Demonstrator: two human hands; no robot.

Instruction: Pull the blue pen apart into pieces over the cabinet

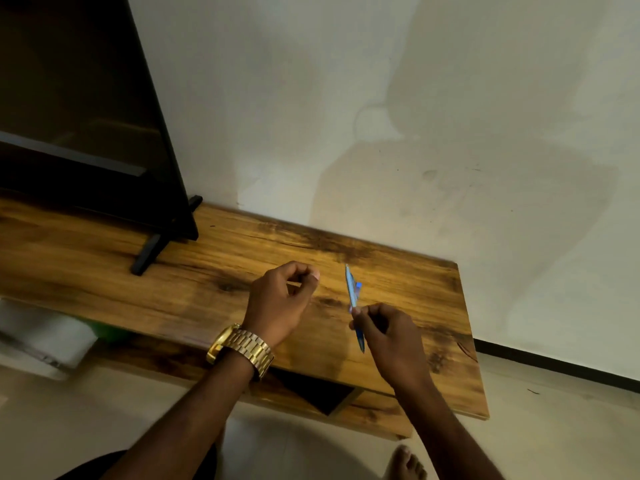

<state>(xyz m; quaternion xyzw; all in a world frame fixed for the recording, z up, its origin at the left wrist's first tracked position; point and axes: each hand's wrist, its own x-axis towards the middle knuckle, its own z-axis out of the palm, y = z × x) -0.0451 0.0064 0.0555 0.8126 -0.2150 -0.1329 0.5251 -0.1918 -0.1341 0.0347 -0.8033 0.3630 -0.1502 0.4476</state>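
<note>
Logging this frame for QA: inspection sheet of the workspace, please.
Surface: wooden bench against the wall, bare grain around the hands.
Job's things: blue pen, held tilted above the bench by the right hand, which pinches its lower half.
Clutter: TV on black feet at the bench's left end; white bundle and something green under it, blurred.
Hands: left hand curled, fingertips pinched together; whether it holds anything cannot be told. Gold watch on that wrist.
Cables: nothing seen.
Surroundings: pale wall with shadows, tiled floor, a bare foot at the bottom edge.
</note>
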